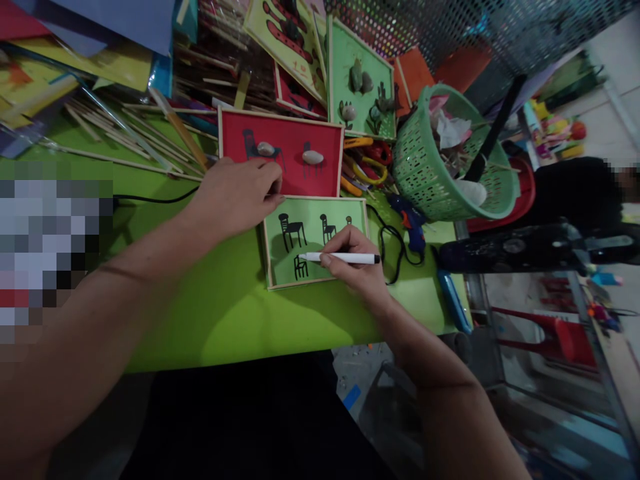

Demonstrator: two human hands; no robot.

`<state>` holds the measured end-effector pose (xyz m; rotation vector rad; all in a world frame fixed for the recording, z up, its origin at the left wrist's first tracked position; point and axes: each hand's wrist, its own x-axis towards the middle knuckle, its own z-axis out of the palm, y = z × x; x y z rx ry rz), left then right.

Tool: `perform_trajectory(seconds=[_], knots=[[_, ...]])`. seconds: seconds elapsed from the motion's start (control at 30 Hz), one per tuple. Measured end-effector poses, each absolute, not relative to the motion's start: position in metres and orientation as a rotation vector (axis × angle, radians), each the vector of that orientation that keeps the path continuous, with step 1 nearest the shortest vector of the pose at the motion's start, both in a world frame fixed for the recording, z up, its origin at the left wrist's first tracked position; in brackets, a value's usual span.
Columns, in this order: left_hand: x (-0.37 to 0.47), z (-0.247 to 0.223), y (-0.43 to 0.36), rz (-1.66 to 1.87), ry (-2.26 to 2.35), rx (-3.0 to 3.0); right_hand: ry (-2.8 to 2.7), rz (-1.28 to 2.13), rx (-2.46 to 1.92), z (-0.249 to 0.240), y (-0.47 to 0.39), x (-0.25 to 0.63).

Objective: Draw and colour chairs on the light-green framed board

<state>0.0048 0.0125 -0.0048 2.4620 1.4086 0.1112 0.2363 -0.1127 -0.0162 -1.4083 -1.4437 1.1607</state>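
Note:
My right hand (357,263) grips a white marker (345,257) with a black end, its tip on a small black chair drawing. The drawing is on a green framed picture (285,267) with more chairs drawn above. Bent fingers of my left hand (245,187) lie over the lower edge of a red framed picture (295,180). The thumb comes down near the green picture's upper left corner; whatever is between those fingertips is hidden. Two pale stones (313,157) sit over chair drawings on the red picture.
A green basket (415,160) with scraps stands right of the pictures. Beside it lie a blue glue gun (411,220) with a black cord and scissors (373,170). Thin wooden sticks (125,140) and other framed stone pictures (345,67) cover the back of the green table (215,320).

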Motion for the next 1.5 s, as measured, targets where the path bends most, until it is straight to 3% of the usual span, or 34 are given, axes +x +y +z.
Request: perform_trajectory(seconds=[1.5], knots=[[0.0068, 0.0030, 0.0072, 0.044, 1.441, 2.500, -1.497, 1.152, -1.439, -0.0162, -0.1126, 0.2311]])
